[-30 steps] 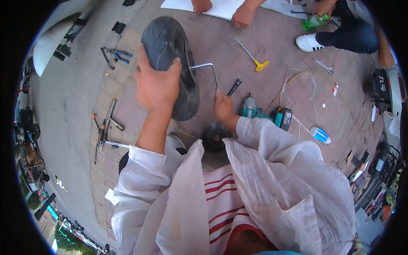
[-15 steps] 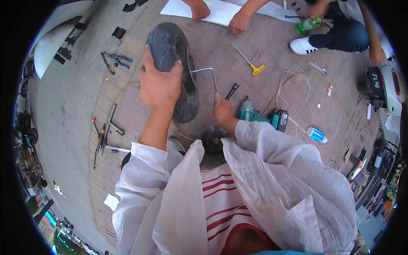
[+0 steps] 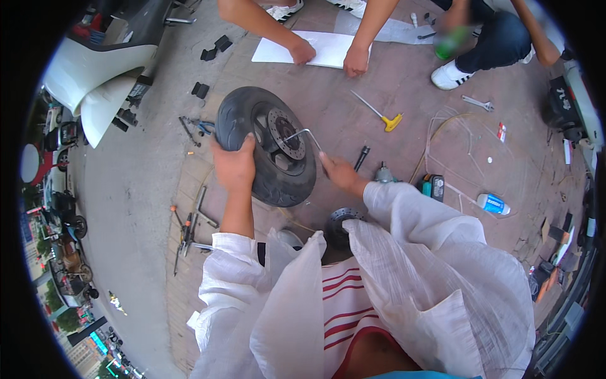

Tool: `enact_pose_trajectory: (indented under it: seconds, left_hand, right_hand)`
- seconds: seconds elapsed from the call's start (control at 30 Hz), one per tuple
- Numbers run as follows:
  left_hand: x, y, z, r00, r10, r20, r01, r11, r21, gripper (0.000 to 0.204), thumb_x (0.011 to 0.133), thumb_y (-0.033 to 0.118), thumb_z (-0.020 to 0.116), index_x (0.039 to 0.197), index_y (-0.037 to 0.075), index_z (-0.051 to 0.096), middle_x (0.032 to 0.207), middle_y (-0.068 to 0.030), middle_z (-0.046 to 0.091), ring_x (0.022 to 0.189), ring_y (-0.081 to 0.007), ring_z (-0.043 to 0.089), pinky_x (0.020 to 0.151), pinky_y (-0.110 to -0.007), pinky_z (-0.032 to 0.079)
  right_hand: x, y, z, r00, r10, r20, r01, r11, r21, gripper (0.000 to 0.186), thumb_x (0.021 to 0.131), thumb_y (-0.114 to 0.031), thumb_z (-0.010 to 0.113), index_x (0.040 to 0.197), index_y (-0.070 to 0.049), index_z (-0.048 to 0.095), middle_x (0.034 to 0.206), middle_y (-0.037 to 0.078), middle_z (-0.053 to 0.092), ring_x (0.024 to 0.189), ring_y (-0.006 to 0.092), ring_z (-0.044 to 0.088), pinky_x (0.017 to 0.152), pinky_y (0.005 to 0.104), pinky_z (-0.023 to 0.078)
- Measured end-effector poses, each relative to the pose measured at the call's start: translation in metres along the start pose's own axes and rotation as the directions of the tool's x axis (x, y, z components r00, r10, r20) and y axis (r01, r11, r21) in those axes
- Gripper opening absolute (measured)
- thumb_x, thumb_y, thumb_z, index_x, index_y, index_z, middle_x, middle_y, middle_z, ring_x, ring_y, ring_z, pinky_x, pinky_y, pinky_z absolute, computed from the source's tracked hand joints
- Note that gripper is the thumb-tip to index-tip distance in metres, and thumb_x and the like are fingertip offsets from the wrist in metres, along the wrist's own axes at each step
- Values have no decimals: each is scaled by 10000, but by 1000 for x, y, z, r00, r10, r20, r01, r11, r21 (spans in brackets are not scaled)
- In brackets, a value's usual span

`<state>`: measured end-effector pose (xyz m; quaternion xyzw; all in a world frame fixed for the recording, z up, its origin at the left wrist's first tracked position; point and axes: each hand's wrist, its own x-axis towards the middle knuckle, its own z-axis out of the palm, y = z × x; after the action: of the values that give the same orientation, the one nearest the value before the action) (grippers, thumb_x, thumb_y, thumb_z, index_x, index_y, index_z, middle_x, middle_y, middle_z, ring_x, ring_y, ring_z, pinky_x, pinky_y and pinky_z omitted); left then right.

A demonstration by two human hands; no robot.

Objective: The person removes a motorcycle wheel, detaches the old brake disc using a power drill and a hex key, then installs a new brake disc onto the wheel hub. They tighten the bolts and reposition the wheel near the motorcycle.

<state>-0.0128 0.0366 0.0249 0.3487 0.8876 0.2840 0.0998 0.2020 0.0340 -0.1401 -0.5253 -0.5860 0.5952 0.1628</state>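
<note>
My left hand (image 3: 233, 165) grips the black tyre of a scooter wheel (image 3: 235, 117) by its near left side, thumb over the tread. The wheel is tilted so that its silver brake disc (image 3: 278, 129) faces up and to the right. An L-shaped hex key (image 3: 313, 136) runs from the wheel's hub to my right hand (image 3: 339, 170), whose fingers are closed on its end. Whether the key's tip sits inside a bolt is too small to tell. Another disc-like part (image 3: 345, 216) lies on the ground close to my body, partly behind my sleeve.
A yellow-handled T-wrench (image 3: 392, 122), a socket extension (image 3: 362, 158), a teal power tool (image 3: 383, 173) and an adjustable wrench (image 3: 478, 103) lie on the paving. Pliers (image 3: 203, 126) are left of the wheel. Another person's hands (image 3: 356, 60) press a white sheet (image 3: 328, 47) ahead.
The wheel has tilted and come nearer, so its disc side now shows. My left hand has shifted to the tyre's near side. The view has moved slightly left.
</note>
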Motion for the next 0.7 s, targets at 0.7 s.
enact_pose_trajectory:
  seconds: [0.7]
  left_hand:
    - [-18, -59, 16, 895, -187, 405, 442, 489, -752, 628, 753, 89, 760, 1263, -100, 446, 1124, -188, 609, 944, -282, 639, 818, -375, 538]
  right_hand:
    - [47, -70, -38, 926, -371, -64, 368, 928, -54, 297, 937, -309, 546, 919, -39, 668, 870, 188, 662, 817, 357, 628, 721, 414, 466]
